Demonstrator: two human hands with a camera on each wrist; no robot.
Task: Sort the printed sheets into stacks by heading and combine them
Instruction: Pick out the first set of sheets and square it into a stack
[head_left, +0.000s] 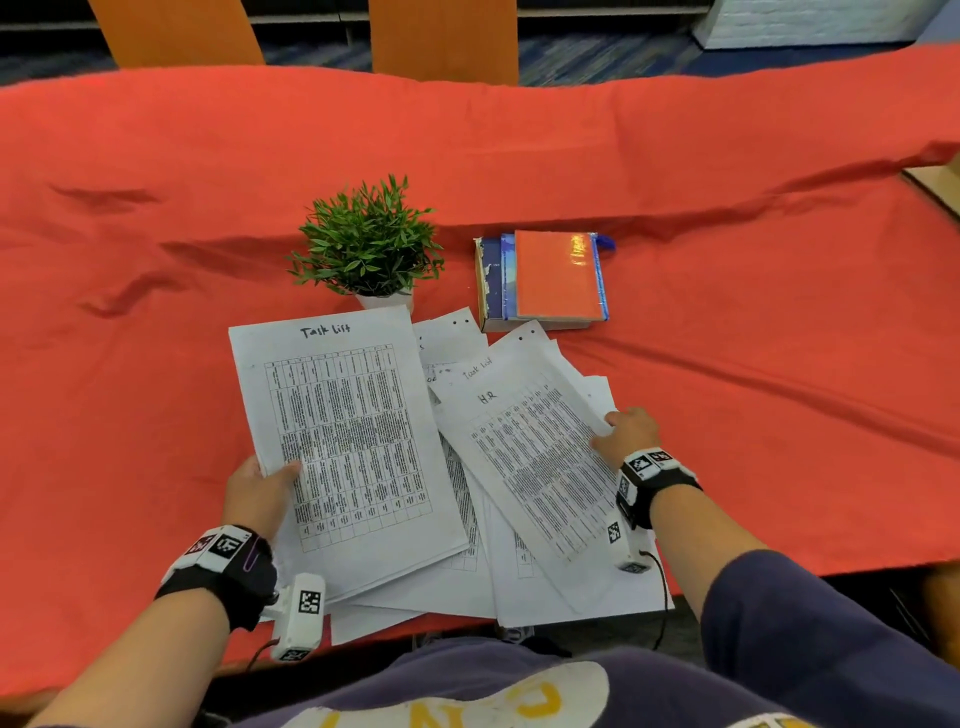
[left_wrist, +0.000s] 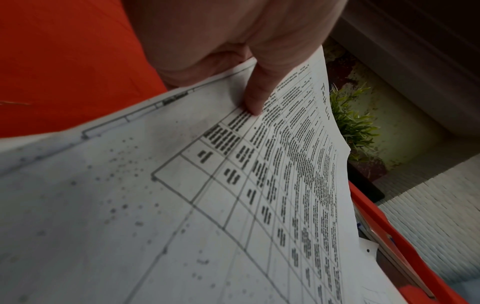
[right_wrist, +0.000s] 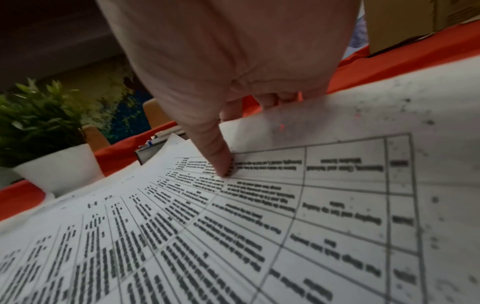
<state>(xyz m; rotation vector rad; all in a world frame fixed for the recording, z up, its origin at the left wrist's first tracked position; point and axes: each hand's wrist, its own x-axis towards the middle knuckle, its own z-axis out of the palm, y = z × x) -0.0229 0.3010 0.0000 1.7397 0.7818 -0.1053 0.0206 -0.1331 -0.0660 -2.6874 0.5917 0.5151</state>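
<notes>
A loose pile of printed sheets (head_left: 467, 582) lies at the near edge of the red tablecloth (head_left: 156, 156). My left hand (head_left: 262, 491) pinches the left edge of a sheet headed "Task List" (head_left: 348, 441), thumb on top (left_wrist: 253, 102); the same Task List sheet (left_wrist: 233, 205) fills the left wrist view. My right hand (head_left: 626, 431) pinches the right edge of a sheet headed "H.R" (head_left: 540, 457), thumb on the print (right_wrist: 221, 162); this H.R sheet (right_wrist: 233, 236) fills the right wrist view. More sheets lie under both, partly hidden.
A small green plant in a white pot (head_left: 369, 249) stands just behind the papers. Right of it lies a stack of books with an orange cover (head_left: 545, 280) on top. Two orange chair backs (head_left: 441, 36) stand behind the table. A cardboard box corner (head_left: 935, 182) shows at far right.
</notes>
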